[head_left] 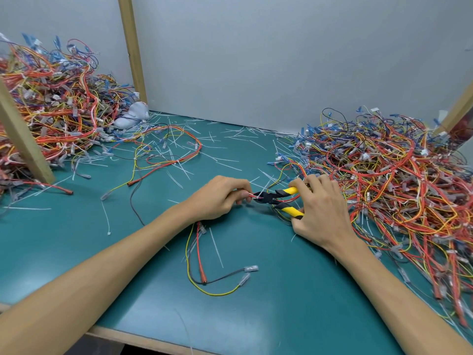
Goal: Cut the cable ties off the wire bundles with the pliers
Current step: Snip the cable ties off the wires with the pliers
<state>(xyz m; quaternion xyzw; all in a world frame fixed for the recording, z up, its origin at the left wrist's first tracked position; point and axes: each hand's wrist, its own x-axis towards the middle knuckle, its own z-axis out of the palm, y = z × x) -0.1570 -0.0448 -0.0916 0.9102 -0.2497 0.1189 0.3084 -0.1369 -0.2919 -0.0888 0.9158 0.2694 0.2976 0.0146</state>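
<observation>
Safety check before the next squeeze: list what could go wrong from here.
1. The pliers, gripped by the right hand, bite right at the red wires of the wire bundle; they could nick a wire rather than the tie.
2. The left hand pinches the bundle close beside the cutting head, so its fingertips might get caught.
3. Wires run on toward the right-hand pile; a tug may snag there.

The left forearm and right forearm are bare along all their visible length; the left hand and right hand are bare too; wrists slim; knuckles show on the right hand's back.
</observation>
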